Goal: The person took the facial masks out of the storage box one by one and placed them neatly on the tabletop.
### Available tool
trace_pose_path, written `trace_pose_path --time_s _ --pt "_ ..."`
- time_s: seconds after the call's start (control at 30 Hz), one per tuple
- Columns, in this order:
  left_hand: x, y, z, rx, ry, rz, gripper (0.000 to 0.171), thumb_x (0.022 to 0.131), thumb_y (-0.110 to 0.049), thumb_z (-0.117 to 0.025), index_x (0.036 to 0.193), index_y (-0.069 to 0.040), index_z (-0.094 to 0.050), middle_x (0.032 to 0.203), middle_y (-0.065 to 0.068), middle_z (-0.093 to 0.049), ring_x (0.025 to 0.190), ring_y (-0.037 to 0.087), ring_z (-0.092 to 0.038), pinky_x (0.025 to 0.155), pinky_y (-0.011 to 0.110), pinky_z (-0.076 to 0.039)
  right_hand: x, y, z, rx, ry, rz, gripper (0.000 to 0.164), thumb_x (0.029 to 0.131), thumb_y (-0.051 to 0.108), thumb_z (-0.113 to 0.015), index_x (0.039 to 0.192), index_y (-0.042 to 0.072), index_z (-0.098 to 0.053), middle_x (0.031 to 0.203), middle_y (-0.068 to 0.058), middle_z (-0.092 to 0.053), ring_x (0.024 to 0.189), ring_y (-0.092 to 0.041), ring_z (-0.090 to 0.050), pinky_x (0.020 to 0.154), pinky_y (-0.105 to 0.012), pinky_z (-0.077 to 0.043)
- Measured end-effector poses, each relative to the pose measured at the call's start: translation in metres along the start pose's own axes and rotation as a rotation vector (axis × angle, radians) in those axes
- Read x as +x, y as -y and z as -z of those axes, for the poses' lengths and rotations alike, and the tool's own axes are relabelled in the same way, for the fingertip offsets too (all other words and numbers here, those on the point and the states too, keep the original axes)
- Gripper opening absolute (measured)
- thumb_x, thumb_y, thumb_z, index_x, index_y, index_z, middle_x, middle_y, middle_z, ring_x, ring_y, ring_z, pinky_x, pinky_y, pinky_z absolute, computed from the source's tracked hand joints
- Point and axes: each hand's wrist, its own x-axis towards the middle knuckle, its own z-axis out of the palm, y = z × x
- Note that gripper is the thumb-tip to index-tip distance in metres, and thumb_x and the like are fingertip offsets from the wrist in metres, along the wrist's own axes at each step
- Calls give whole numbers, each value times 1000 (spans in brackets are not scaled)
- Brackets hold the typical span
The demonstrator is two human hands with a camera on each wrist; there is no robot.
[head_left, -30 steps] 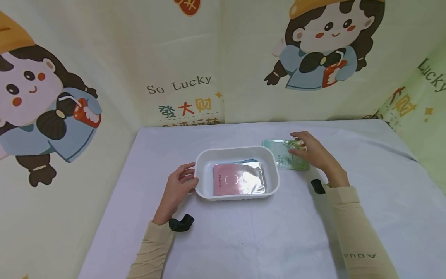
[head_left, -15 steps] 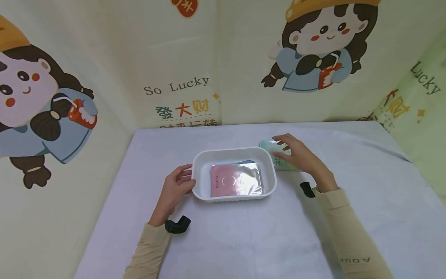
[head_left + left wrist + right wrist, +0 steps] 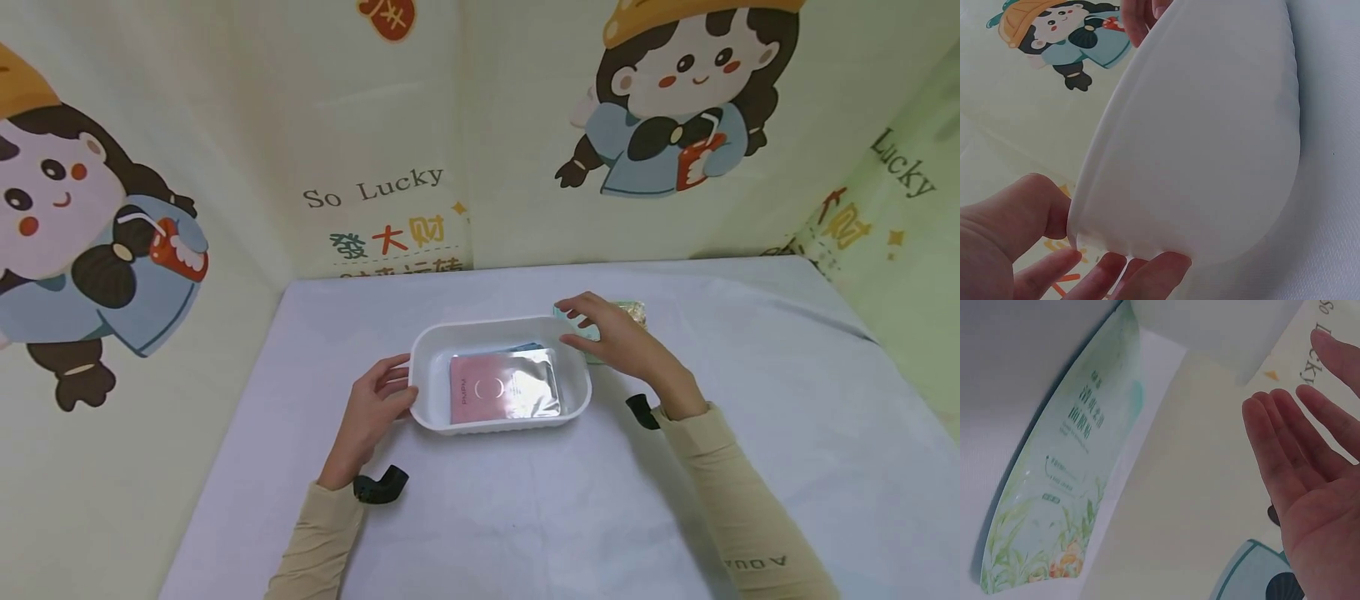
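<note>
A white plastic tray (image 3: 480, 329) stands on the table, holding a pink-and-silver sachet (image 3: 480, 392) with the edge of a blue one (image 3: 531, 347) showing behind it. My left hand (image 3: 371, 412) holds the tray's left end; in the left wrist view the thumb lies at the rim and the fingertips press the outer wall. Behind the tray's right end lies a green floral sachet (image 3: 630, 310), partly covered by my right hand (image 3: 618, 342) in the head view. The right wrist view shows that hand with loosely extended fingers and nothing in them, apart from the green sachet (image 3: 1066, 462).
A white cloth (image 3: 480, 517) covers the table. Cream curtains (image 3: 517, 225) with cartoon figures and lettering hang behind and at the sides. A black wrist mount (image 3: 381, 485) sits at the left cuff, another (image 3: 642, 412) at the right.
My right hand has moved left, from over the green sachet to the tray's right rim, uncovering the sachet's far right part. The left hand keeps its hold on the tray; the head view shifts slightly.
</note>
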Motion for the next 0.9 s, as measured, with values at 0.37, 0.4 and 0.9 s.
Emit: trace_pose_path --time_s 0.37,0.4,0.9 --pt "1 -2 1 -15 7 10 51 90 -9 -67 139 -16 -54 132 14 -60 118 30 -61 75 36 -61 8 13 -15 -23 62 50 46 90 14 -73 131 -1 -57 124 -17 -61 106 -35 -62 95 -49 -51" --pt "1 -2 1 -18 8 10 51 90 -9 -67 139 -16 -54 132 14 -60 118 31 -61 75 36 -61 9 14 -16 -26 70 50 46 90 14 -73 131 -2 -57 124 -17 -61 107 -36 -62 95 -49 -51" --pt "-1 -5 1 -7 -1 10 51 90 -11 -68 139 -16 -53 133 14 -59 118 31 -61 75 37 -61 16 19 -35 -89 140 71 46 89 16 -74 129 -3 -60 130 -15 -62 114 -32 -61 99 -47 -50"
